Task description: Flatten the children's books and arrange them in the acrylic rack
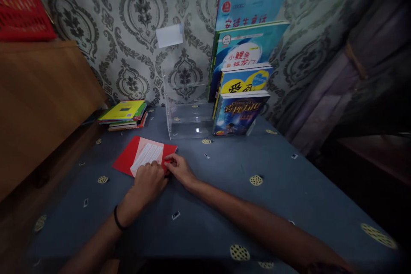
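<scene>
A thin red book (123,157) with a pink panel and a white printed block lies on the table at centre left. My left hand (150,181), a black band on its wrist, is closed at the book's near edge, fingers curled and partly hidden. At the book's right edge, my right hand (180,170) pinches the corner between thumb and fingers. Behind the hands stands a clear acrylic book rack (189,129). Its right side holds several upright books in tiers, a dark blue one (239,115) in front and a yellow one (242,85) behind it.
A small stack of books (125,111) lies at the back left. Beside it stands a wooden cabinet (41,102) with a red basket (24,13) on top. The blue table cover (218,205) carries pineapple prints. A tied curtain (334,77) hangs at the right.
</scene>
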### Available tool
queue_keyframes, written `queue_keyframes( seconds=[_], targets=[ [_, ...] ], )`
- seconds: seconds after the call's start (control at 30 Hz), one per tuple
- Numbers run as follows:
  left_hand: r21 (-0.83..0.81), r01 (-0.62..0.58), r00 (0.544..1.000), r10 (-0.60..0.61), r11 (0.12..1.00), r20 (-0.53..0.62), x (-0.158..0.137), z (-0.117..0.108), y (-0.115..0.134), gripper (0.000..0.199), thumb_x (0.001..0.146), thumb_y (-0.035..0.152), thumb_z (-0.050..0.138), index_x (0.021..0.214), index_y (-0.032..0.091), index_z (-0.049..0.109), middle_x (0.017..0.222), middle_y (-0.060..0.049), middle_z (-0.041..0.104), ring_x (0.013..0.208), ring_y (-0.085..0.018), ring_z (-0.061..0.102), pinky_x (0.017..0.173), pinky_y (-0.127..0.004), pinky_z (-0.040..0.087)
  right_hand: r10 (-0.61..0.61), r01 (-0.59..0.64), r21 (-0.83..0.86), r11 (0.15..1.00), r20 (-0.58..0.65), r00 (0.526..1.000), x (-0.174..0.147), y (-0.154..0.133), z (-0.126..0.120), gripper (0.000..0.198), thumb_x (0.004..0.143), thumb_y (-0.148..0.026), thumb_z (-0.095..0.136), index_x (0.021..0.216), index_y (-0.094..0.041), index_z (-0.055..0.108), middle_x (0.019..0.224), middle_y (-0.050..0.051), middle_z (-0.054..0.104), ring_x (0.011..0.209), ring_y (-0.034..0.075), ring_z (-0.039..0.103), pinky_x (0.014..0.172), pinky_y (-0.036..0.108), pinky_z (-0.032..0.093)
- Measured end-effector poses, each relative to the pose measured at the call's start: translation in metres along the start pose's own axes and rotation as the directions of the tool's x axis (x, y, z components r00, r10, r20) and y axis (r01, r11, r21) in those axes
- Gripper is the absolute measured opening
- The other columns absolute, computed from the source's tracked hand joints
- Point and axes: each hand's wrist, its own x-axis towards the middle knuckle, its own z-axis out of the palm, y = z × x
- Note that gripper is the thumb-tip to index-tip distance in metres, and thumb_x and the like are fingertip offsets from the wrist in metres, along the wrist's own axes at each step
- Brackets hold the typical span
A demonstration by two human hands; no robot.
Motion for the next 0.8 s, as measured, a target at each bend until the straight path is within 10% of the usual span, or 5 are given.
queue_keyframes(
  seconds=[0.27,0.43,0.67,0.8],
  targets=[
    [-0.095,0.223,0.969,-0.231,0.970,-0.087,0.017,0.007,-0.046,0.043,0.103,0.043,0.039,0.128,0.015,0.060,0.128,-0.019,0.065,0.111,-0.033,0.067,0.083,-0.042,0.055,0.037,-0.040,-0.069,0.997,-0.036,0.999,-0.031,-0.016,-0.061,0.014,0.072,-0.013,0.060,0.084,-0.021,0.058,0.062,-0.008,0.056,0.046,0.009,0.052,0.046,0.020,0.042],
    [-0.178,0.075,0.993,-0.090,0.981,-0.079,0.017,0.025,-0.016,0.038,0.103,0.038,0.041,0.129,0.018,0.060,0.135,-0.015,0.060,0.118,-0.032,0.062,0.088,-0.043,0.055,-0.019,-0.021,-0.335,0.942,-0.117,0.993,-0.065,-0.036,-0.126,0.017,0.078,-0.014,0.054,0.092,-0.022,0.058,0.071,-0.006,0.058,0.057,0.011,0.054,0.052,0.021,0.042],
    [-0.229,-0.170,0.973,0.126,0.958,-0.195,0.046,0.010,0.053,0.026,0.102,0.030,0.044,0.114,0.020,0.065,0.113,-0.009,0.065,0.100,-0.024,0.066,0.077,-0.034,0.054,-0.223,-0.143,-0.943,0.301,-0.215,0.951,-0.083,-0.068,-0.213,0.026,0.090,-0.022,0.052,0.113,-0.019,0.062,0.102,0.009,0.069,0.092,0.023,0.065,0.077,0.031,0.048],
    [-0.224,-0.264,0.882,0.140,0.938,-0.450,0.070,0.032,0.073,0.023,0.101,0.025,0.044,0.107,0.019,0.065,0.104,-0.009,0.065,0.096,-0.025,0.062,0.082,-0.038,0.053,-0.359,0.023,-0.969,0.246,-0.069,0.931,-0.092,-0.056,-0.236,0.027,0.093,-0.021,0.049,0.116,-0.016,0.063,0.109,0.013,0.067,0.101,0.026,0.063,0.090,0.038,0.051]
  ],
)
